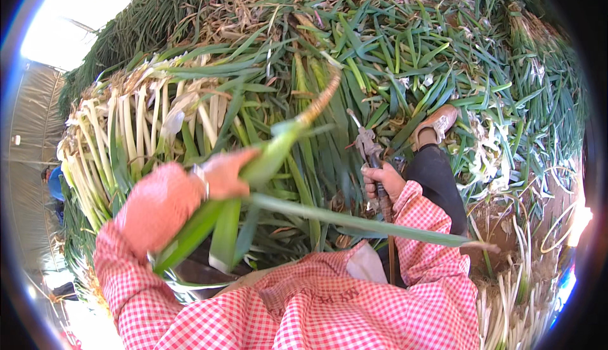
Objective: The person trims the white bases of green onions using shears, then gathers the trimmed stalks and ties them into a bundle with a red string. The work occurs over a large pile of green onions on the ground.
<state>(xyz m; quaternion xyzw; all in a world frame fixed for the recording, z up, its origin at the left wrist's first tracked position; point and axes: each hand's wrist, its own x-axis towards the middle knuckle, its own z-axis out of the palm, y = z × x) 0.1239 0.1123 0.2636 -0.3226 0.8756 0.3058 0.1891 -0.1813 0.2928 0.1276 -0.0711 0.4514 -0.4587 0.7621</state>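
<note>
My left hand (pixel 225 172), blurred by motion, grips a large green onion (pixel 273 157) around its leafy part. Its brownish, curved end points away from me, and one long leaf stretches right across my lap. In my right hand (pixel 385 180) is an air blow gun (pixel 368 143), held by its dark handle with the thin nozzle pointing away. A brown hose (pixel 391 255) runs down from the handle toward me. Beyond both hands lies a bed of long green leaves (pixel 308 179). White-stemmed green onions (pixel 142 117) are stacked in a row left of my left hand.
Loose leaves and dry peelings (pixel 389 50) cover the ground ahead. My shoe (pixel 437 124) rests among them at right. More white stalks (pixel 503 316) lie at lower right, near a pale looped cord (pixel 553 231). A person in blue (pixel 57 183) is partly visible at far left.
</note>
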